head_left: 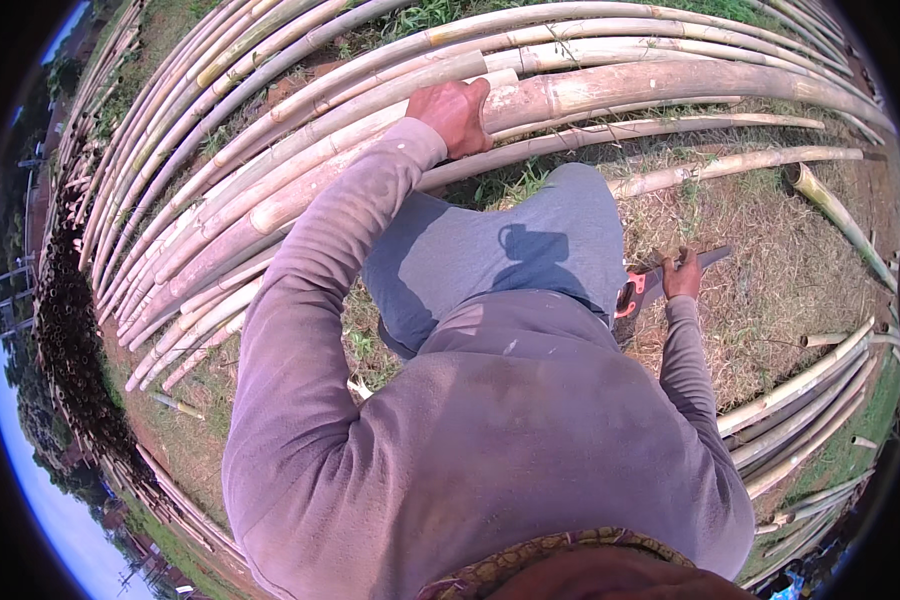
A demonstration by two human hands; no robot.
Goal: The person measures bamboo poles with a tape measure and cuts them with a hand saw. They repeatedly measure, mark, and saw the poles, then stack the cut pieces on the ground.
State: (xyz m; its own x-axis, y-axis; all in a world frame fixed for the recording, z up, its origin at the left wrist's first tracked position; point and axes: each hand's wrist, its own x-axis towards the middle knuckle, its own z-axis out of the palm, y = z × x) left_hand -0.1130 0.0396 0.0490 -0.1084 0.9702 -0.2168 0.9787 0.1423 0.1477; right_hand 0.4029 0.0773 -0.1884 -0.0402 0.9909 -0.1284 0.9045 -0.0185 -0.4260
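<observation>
My left hand (452, 116) is closed over a thick, pale bamboo pole (590, 88) in front of me, its fingers curled down over the near side. The pole lies among several others pointing the same way. Low on my right, my right hand (682, 273) grips a handsaw by its blade (714, 256). The saw's orange-red handle (631, 294) sits close to my right leg, and the blade's far end points away to the right. Part of the blade is hidden behind my fingers.
Long bamboo poles (260, 100) spread across the ground ahead and to the left. A shorter bamboo piece (840, 220) lies at the right, above another stack of poles (795, 410). Dark piled bamboo (70, 340) stands far left. Dry grass (740, 310) covers the ground on my right.
</observation>
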